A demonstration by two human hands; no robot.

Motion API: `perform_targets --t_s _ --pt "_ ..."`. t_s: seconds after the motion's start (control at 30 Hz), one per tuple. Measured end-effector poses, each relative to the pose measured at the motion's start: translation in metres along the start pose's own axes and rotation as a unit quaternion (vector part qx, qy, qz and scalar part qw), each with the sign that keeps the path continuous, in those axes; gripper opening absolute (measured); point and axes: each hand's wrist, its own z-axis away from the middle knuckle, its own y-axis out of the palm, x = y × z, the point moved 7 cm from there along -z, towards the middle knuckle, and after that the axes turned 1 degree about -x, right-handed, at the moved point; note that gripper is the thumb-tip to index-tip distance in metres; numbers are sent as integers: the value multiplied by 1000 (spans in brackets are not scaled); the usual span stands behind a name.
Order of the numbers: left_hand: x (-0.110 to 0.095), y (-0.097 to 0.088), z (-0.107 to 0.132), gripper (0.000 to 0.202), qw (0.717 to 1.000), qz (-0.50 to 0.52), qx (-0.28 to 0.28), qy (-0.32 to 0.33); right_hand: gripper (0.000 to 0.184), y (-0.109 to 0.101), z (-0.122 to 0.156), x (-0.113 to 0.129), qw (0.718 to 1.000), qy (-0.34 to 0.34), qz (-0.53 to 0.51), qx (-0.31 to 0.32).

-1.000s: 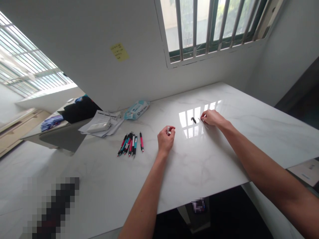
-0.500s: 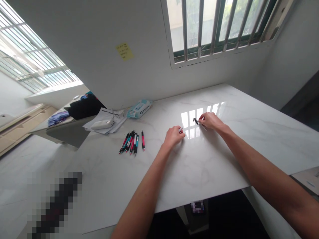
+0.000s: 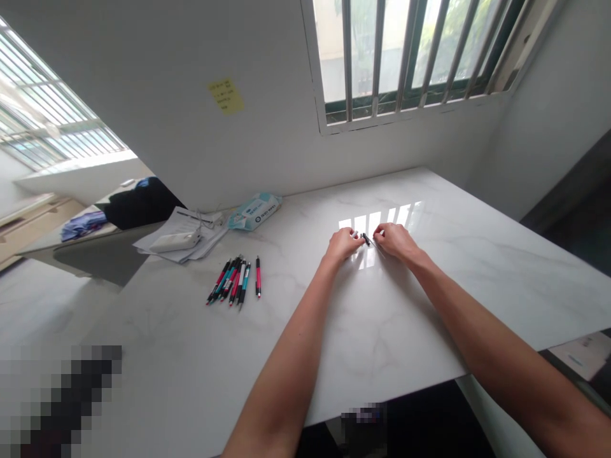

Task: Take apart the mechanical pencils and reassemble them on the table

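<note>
My left hand [image 3: 344, 243] is closed, its thumb and fingertips pinching a small white pen part [image 3: 354, 234]. Just right of those fingertips, a short black pen part [image 3: 366, 239] is on or just above the table; contact with either hand is unclear. My right hand [image 3: 395, 242] has its fingers pinched together close to the black part. A thin dark line shows under these fingers, too small to name. Farther left lies a bunch of red, teal and white pens [image 3: 230, 281], with one red pen [image 3: 258, 277] apart from it.
White marbled table [image 3: 382, 318] under both hands. Behind the pens are a wipes packet [image 3: 255, 211], papers [image 3: 165, 224] and a white device [image 3: 175, 241]. A yellow note [image 3: 226, 96] is on the wall, beside a barred window [image 3: 396, 57]. The table's front edge is near my forearms.
My hands have come closer together, the left one moving toward the black pen part with the white part still in its fingers. The view has shifted slightly.
</note>
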Motion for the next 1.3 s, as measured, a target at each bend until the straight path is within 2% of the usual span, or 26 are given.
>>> perform_targets --t_s 0.13,0.27,0.63,0.73,0.87,0.93,1.07,1.2,1.3 --pt "8 -6 12 8 998 -64 10 1 23 1 1 -3 999 16 17 31" --pt "2 -1 21 12 994 -111 5 20 20 4 2 0 999 4 15 50" --pt "-11 13 18 20 992 -113 -42 24 19 5 2 0 999 -4 14 46" --pt "-13 8 19 21 995 -71 -50 40 18 4 3 1 999 -5 12 42" --pt "-11 -13 28 30 995 15 -80 62 16 -2 5 10 1000 -23 -12 -4" --pt "-5 -29 37 33 990 60 -108 71 15 -8 8 19 997 -44 -52 -36" --pt "16 -53 61 24 964 190 -170 73 14 -16 21 47 978 -115 -160 -66" --pt "34 -55 75 22 933 293 -195 67 14 -16 42 82 942 -221 -246 -55" --pt "38 -51 77 30 914 341 -201 84 21 -10 54 98 924 -260 -279 -38"
